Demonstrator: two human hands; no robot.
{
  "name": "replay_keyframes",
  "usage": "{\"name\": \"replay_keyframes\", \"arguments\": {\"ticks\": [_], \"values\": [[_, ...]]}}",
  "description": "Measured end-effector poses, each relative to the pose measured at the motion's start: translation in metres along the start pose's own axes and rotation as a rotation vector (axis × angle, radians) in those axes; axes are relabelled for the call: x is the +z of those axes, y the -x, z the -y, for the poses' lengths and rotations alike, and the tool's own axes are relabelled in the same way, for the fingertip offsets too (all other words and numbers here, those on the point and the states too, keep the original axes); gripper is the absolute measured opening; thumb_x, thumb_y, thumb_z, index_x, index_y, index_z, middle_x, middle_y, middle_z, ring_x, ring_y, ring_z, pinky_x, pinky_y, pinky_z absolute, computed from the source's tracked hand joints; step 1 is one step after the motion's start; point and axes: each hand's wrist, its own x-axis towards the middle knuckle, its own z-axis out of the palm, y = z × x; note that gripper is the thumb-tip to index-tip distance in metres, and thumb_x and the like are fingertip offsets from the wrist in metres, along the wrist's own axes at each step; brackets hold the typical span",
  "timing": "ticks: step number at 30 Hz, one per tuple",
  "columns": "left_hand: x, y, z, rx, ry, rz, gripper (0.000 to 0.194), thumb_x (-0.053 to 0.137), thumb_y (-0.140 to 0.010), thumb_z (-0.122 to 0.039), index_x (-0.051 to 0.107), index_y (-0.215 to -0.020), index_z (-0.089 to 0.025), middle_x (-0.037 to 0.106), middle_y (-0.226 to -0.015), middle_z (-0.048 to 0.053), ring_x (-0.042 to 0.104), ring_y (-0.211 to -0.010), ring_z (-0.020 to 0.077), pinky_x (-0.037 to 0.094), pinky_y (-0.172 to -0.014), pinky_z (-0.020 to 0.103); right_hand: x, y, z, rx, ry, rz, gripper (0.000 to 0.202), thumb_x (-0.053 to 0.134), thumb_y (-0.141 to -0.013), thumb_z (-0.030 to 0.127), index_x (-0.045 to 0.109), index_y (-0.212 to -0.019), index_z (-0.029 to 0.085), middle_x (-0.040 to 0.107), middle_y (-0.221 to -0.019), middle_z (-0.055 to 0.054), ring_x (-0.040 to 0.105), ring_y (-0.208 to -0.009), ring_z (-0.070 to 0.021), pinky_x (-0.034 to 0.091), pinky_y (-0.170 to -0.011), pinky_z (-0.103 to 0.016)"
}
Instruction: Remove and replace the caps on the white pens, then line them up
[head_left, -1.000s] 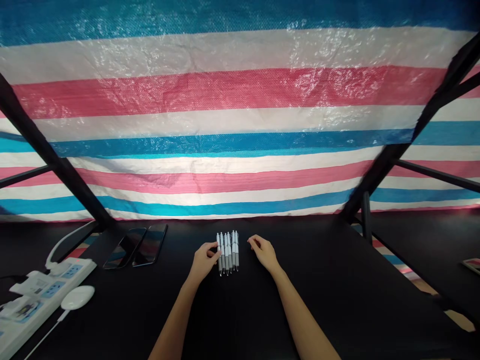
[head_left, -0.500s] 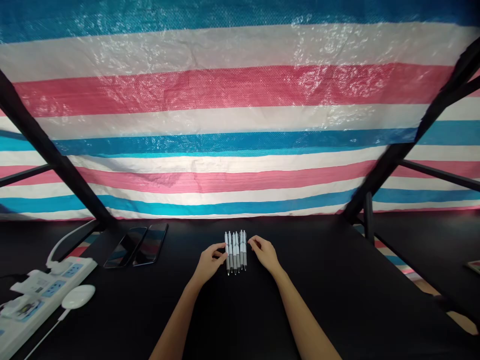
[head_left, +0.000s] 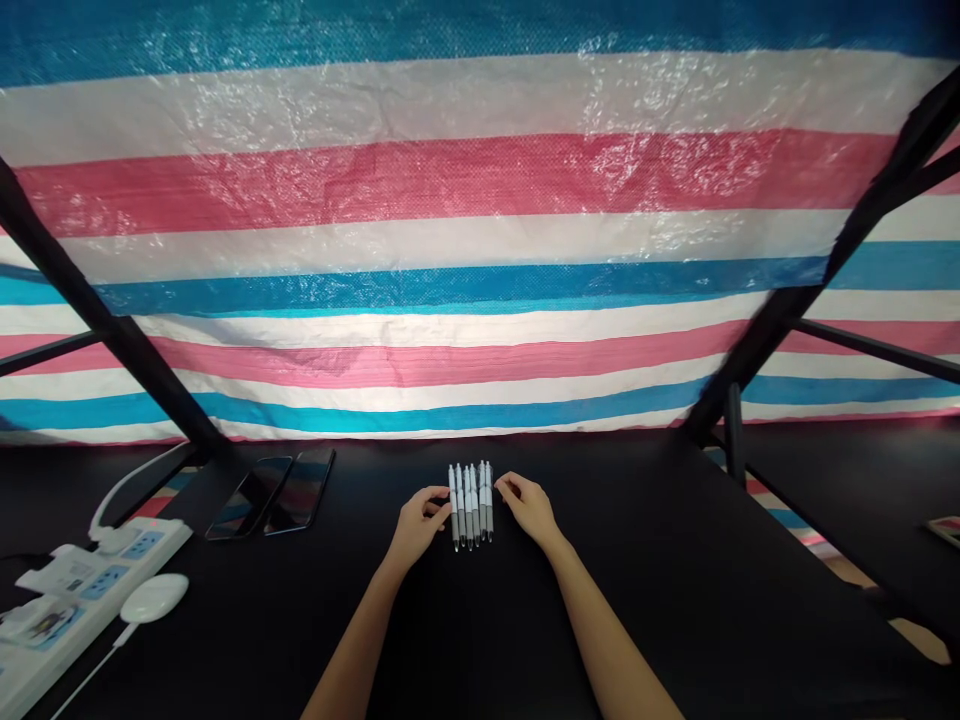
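Note:
Several grey and white pens (head_left: pixel 471 503) lie side by side in a tight row on the black table (head_left: pixel 480 620), tips pointing toward me. My left hand (head_left: pixel 417 523) rests at the row's left side, its fingertips touching the leftmost pen. On the other side, my right hand (head_left: pixel 526 506) has its fingertips against the rightmost pen. Both hands have loosely curled fingers and neither lifts a pen.
Two dark phones (head_left: pixel 274 494) lie flat at the back left. A white power strip (head_left: pixel 79 585) and a white round charger (head_left: pixel 154 597) sit at the left edge. Black frame struts (head_left: pixel 120 340) rise on both sides before a striped tarp (head_left: pixel 480 240).
The row of pens has shifted slightly right, pushed by my left hand. My right hand has closed in to touch the row's right side.

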Motion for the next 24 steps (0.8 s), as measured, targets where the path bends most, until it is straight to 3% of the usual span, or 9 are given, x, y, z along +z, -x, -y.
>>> {"name": "replay_keyframes", "arguments": {"ticks": [24], "values": [[-0.0001,0.0008,-0.0038,-0.019,0.005,0.020,0.034,0.060,-0.068,-0.040,0.064,-0.091,-0.015,0.063,-0.084,0.004,0.058,-0.065,0.0127,0.054,-0.054,0.026,0.0005,-0.0001,0.0006,-0.014,0.023,0.003,0.031,0.038,-0.086,0.039,0.060,-0.073,0.022,0.059,-0.062,0.002,0.054,-0.059,-0.0153,0.032,-0.054,-0.023]]}}
